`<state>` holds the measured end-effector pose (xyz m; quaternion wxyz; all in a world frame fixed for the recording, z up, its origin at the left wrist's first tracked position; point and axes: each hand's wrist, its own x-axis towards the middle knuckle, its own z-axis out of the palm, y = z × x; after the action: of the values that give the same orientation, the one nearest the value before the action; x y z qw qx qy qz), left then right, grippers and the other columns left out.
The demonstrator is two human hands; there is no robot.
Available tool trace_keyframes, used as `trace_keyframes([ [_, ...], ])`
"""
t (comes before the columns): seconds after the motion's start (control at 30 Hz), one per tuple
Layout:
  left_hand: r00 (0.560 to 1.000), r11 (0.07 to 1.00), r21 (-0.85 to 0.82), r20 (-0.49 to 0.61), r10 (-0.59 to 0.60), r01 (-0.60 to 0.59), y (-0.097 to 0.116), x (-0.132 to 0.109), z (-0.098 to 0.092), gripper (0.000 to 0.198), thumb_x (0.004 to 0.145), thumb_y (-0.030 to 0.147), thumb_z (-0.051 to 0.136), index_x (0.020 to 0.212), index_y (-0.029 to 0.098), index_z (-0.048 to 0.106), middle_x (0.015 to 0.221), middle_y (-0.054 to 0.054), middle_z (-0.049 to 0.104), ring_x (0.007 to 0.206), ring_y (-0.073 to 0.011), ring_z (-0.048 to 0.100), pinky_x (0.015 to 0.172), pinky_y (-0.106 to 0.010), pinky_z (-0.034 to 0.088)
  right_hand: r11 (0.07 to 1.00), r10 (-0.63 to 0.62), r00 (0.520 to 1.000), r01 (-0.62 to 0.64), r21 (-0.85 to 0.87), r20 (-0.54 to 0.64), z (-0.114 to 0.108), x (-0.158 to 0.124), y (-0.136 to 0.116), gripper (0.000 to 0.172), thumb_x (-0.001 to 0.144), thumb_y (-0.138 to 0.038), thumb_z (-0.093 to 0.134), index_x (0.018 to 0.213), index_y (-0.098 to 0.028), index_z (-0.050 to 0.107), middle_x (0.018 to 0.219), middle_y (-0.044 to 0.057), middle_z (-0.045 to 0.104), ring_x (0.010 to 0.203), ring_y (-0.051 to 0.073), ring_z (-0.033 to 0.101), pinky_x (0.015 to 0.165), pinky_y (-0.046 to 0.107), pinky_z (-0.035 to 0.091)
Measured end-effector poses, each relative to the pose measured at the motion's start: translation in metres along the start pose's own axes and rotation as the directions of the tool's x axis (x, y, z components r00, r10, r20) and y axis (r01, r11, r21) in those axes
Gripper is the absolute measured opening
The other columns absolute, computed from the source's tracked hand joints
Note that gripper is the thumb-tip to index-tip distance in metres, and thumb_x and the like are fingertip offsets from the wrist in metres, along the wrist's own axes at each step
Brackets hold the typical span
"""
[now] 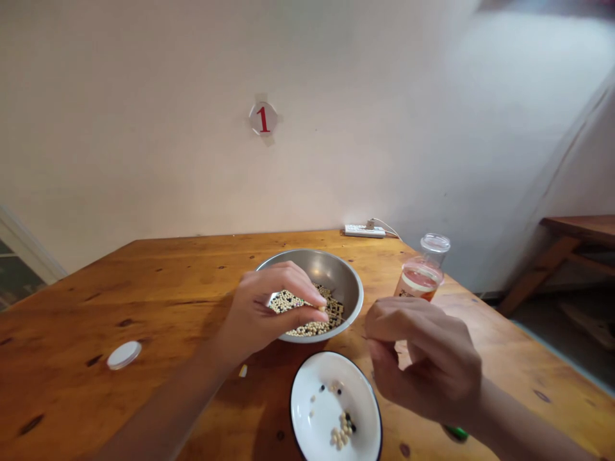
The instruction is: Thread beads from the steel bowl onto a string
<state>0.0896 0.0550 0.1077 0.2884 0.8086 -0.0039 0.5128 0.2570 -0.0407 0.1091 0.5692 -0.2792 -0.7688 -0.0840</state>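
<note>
My left hand (269, 304) is over the near side of a steel bowl (353, 301), thumb and forefinger closed on a small cream bead (322, 308). Many cream and black beads (312, 328) lie inside the bowl. A thin strand (337, 317) seems to run rightward from the pinched bead; its far end is hard to follow. To the right, my right hand (425, 352) is closed in a pinch, and what its fingertips hold is too small to name. Between and below the hands, a white dark-rimmed dish (307, 384) holds loose cream and black beads (342, 434).
Behind my right hand stands a clear plastic jar (423, 275) with an orange label. A white lid (123, 355) lies on the wooden table (192, 288) at left, and a small scrap (243, 371) nearer. A power strip (364, 230) sits by the wall. Something green (456, 433) shows under my right wrist.
</note>
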Motion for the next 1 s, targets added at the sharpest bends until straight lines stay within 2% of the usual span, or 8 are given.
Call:
trace_keyframes([
  [0.57,1.000,1.000,0.012,-0.002,-0.002,0.002,0.0025,0.0001,0.0003,0.013,0.070,0.012,0.074,0.079,0.019,0.069,0.068,-0.001,0.068,0.068,-0.0131,0.063,0.064,-0.028,0.052,1.000,-0.001,1.000,0.001,-0.005,-0.002,0.0009,0.0007,-0.0020,0.022,0.072,0.002,0.047,0.066,-0.019,0.048,0.047,-0.006,0.041,0.040,0.007,0.038,0.040,0.020,0.033],
  [1.0,0.998,0.998,0.033,0.024,0.051,-0.052,0.0019,0.0024,0.0005,0.016,0.069,0.007,0.074,0.080,0.018,0.068,0.069,-0.001,0.069,0.067,-0.0130,0.063,0.063,-0.027,0.052,0.999,0.031,0.998,-0.030,-0.024,0.056,0.0028,-0.0023,0.0013,0.021,0.072,0.000,0.046,0.065,-0.020,0.045,0.048,-0.007,0.038,0.041,0.007,0.033,0.040,0.020,0.029],
])
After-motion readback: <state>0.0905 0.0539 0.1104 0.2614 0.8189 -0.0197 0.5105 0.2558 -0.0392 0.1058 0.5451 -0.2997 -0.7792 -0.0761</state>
